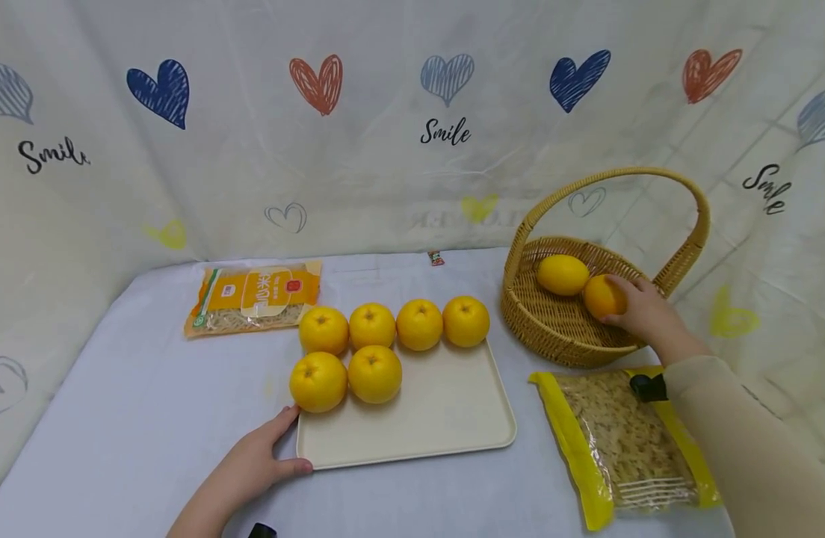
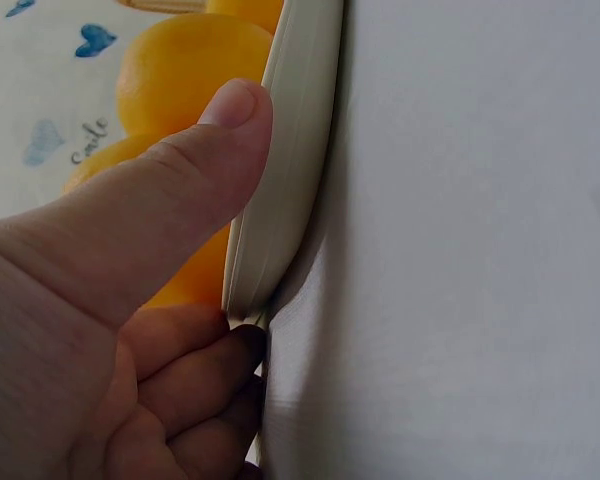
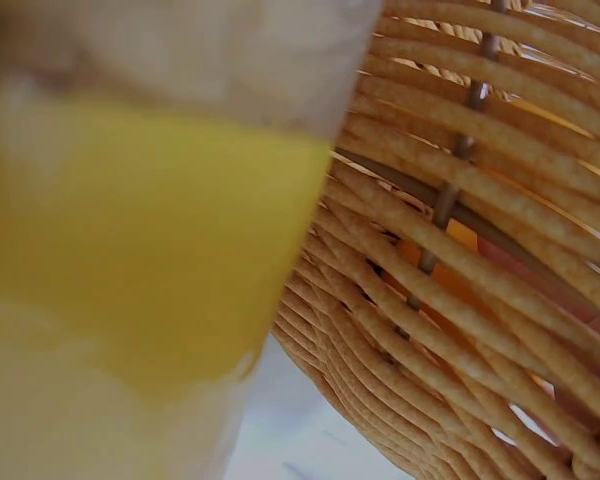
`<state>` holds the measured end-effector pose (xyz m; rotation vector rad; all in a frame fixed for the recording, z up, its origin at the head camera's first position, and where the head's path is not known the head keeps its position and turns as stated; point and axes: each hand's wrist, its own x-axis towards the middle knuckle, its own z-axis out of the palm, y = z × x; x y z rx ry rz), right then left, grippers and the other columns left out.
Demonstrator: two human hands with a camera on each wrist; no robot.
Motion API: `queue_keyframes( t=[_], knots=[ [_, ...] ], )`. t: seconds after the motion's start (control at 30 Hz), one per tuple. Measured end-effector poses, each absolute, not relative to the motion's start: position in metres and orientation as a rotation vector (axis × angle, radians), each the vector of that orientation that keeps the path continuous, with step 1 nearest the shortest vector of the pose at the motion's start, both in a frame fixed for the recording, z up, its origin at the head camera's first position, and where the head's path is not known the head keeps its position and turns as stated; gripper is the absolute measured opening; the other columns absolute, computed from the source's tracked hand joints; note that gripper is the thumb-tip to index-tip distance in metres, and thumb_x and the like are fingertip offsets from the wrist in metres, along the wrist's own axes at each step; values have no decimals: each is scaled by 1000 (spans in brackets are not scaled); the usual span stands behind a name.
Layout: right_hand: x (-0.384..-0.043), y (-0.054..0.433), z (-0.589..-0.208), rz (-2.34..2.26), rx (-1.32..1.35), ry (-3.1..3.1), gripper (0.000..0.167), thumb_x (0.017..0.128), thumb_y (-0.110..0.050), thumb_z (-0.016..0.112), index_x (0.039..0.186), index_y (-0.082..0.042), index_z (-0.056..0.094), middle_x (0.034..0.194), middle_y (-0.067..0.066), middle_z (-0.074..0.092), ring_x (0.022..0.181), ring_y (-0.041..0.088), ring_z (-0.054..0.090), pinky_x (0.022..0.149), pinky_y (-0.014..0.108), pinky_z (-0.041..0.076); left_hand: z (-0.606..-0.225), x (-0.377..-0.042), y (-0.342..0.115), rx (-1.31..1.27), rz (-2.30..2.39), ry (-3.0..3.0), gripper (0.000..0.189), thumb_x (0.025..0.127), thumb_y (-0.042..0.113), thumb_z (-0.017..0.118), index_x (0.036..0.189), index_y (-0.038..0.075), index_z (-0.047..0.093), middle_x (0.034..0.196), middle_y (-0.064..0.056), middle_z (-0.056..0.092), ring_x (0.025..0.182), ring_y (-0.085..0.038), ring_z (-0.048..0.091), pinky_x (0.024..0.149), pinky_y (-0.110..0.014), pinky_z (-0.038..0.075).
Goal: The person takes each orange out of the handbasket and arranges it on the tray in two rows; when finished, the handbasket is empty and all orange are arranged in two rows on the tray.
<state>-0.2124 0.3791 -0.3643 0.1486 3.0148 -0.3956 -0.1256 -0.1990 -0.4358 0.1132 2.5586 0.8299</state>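
Observation:
My left hand [image 1: 254,459] holds the front left corner of a cream tray [image 1: 446,403]. In the left wrist view the thumb [image 2: 195,160] lies along the tray's rim, with the other fingers bent below it. Several yellow-orange oranges [image 1: 375,373] sit on the tray, four along the back and two in front of them on the left. My right hand [image 1: 644,310] reaches into a wicker basket [image 1: 554,336] and grips an orange [image 1: 602,297]. Beside that one lies a yellow oval fruit [image 1: 563,275]. The basket's weave largely hides this hand in the right wrist view.
A yellow-edged bag of pasta-like pieces [image 1: 624,441] lies in front of the basket, under the right forearm. Behind the tray on the left is an orange noodle packet [image 1: 254,299]. A small red-and-green packet [image 1: 436,258] lies at the back. The basket's handle [image 1: 614,173] arches high.

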Motion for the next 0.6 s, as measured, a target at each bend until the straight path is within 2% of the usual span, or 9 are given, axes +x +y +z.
queue_keyframes(
  t=[0.23, 0.6],
  knots=[
    [-214, 379, -369, -422, 171, 2970, 77, 83, -25, 64, 142, -5, 19, 133, 43, 9, 100, 63, 37, 73, 67, 39, -436, -124, -199, 117, 848, 2560, 107, 56, 59, 74, 140, 8, 34, 144, -16, 34, 131, -38, 32, 104, -56, 29],
    [-215, 381, -367, -460, 97, 2992, 78, 82, -28, 64, 143, -4, 21, 129, 43, 15, 104, 61, 32, 78, 67, 35, -434, -125, -198, 122, 850, 2566, 105, 56, 58, 74, 140, 8, 35, 143, -17, 35, 131, -38, 32, 104, -56, 29]
  ],
)
